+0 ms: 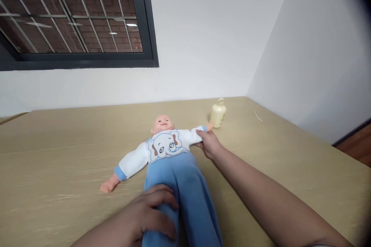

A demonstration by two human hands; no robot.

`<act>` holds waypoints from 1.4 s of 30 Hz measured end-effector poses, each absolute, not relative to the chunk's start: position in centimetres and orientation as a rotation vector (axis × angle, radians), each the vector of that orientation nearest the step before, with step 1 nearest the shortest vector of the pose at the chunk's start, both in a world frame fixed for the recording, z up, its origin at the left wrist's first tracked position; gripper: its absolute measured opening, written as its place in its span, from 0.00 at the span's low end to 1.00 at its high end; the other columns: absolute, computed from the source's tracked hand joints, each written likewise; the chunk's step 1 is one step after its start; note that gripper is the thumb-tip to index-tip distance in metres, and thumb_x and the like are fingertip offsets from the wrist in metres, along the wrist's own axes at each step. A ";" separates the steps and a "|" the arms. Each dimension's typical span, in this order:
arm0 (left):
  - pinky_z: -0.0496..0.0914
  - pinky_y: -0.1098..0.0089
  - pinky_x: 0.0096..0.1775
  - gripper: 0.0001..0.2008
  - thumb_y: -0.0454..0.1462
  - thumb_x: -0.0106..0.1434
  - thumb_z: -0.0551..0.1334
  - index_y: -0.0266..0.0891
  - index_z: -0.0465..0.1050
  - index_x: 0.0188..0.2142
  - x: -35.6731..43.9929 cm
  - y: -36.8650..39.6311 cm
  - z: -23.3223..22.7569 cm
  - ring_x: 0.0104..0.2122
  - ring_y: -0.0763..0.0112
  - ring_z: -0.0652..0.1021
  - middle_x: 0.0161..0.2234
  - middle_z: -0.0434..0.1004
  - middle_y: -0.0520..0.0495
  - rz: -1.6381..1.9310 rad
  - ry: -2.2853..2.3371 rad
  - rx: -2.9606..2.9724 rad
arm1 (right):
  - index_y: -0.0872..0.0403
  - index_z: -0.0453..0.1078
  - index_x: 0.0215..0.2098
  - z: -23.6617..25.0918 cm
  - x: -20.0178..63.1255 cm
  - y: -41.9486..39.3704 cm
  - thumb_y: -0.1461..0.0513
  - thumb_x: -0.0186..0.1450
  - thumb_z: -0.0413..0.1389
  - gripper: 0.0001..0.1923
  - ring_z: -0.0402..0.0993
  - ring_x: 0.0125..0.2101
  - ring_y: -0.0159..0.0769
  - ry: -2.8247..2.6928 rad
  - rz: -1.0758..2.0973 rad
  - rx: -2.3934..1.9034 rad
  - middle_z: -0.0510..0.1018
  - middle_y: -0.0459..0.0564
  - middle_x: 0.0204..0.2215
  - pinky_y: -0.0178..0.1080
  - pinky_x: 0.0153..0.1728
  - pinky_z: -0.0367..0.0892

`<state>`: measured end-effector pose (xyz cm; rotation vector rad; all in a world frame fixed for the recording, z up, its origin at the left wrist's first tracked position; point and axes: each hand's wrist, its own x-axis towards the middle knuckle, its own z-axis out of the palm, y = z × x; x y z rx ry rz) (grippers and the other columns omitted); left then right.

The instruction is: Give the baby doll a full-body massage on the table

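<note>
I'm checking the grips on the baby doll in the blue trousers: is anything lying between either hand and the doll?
Nothing visible does. The left hand rests directly on the blue trouser leg of the baby doll, and the right hand grips its white sleeve. The cream pump bottle stands beyond the doll's hand, out of the way.

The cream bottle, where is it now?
In the head view, the cream bottle stands on the table at the far right, beside the doll's hand, just beyond the right hand.

My doll (169,150) at centre frame wears a white top with blue cuffs and a blue elephant print, plus plain blue trousers. The bottle (218,114) right of it is cream; the table (58,150) is pale woodgrain.
</note>
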<state>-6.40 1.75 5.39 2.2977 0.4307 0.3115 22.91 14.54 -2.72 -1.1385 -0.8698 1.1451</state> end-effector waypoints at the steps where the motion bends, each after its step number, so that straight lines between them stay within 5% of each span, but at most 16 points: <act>1: 0.66 0.61 0.60 0.15 0.37 0.58 0.71 0.50 0.78 0.45 -6.1 1.7 5.6 0.58 0.58 0.69 0.54 0.71 0.46 0.312 0.429 2.317 | 0.54 0.67 0.46 -2.8 22.8 14.7 0.58 0.62 0.56 0.15 0.78 0.44 0.46 -0.846 1.179 -1.124 0.79 0.55 0.45 0.48 0.40 0.76; 7: 0.68 0.63 0.57 0.19 0.27 0.58 0.64 0.52 0.80 0.44 -5.2 1.2 5.7 0.56 0.61 0.72 0.51 0.74 0.50 0.298 0.453 2.431 | 0.56 0.68 0.47 -3.1 22.5 14.8 0.56 0.65 0.53 0.15 0.78 0.46 0.47 -0.861 1.220 -1.091 0.80 0.58 0.46 0.50 0.43 0.76; 14: 0.71 0.66 0.54 0.18 0.33 0.63 0.64 0.53 0.76 0.51 -7.3 2.1 2.8 0.56 0.61 0.74 0.61 0.67 0.48 0.557 0.560 2.397 | 0.53 0.69 0.40 -2.2 22.5 13.8 0.57 0.57 0.61 0.14 0.73 0.44 0.48 -1.165 0.622 -1.282 0.78 0.51 0.39 0.49 0.51 0.67; 17: 0.74 0.67 0.51 0.16 0.33 0.64 0.65 0.51 0.78 0.50 -7.7 2.8 2.2 0.53 0.62 0.77 0.60 0.69 0.46 0.683 0.583 2.254 | 0.53 0.68 0.45 -1.3 21.8 13.0 0.61 0.60 0.56 0.15 0.73 0.41 0.45 -1.549 0.212 -1.364 0.76 0.51 0.40 0.45 0.46 0.68; 23: 0.76 0.66 0.47 0.12 0.32 0.65 0.64 0.47 0.80 0.46 -6.7 4.0 2.3 0.48 0.64 0.80 0.53 0.77 0.45 0.910 0.665 2.181 | 0.56 0.59 0.64 0.4 20.0 11.7 0.69 0.60 0.52 0.33 0.65 0.50 0.48 -2.074 -0.153 -1.512 0.72 0.58 0.50 0.46 0.53 0.59; 32: 0.74 0.65 0.48 0.11 0.32 0.64 0.65 0.47 0.80 0.44 -6.1 4.6 2.1 0.47 0.65 0.79 0.49 0.79 0.47 0.923 0.706 2.220 | 0.42 0.56 0.67 2.2 19.0 10.5 0.65 0.71 0.45 0.28 0.64 0.43 0.50 -2.367 -0.372 -1.653 0.72 0.59 0.45 0.50 0.46 0.50; 42: 0.73 0.65 0.49 0.14 0.31 0.66 0.60 0.49 0.78 0.47 -6.0 4.2 2.0 0.48 0.66 0.78 0.52 0.75 0.47 0.832 0.713 2.272 | 0.42 0.58 0.66 1.8 19.4 10.3 0.66 0.69 0.48 0.29 0.66 0.43 0.48 -2.320 -0.305 -1.630 0.74 0.56 0.43 0.47 0.46 0.53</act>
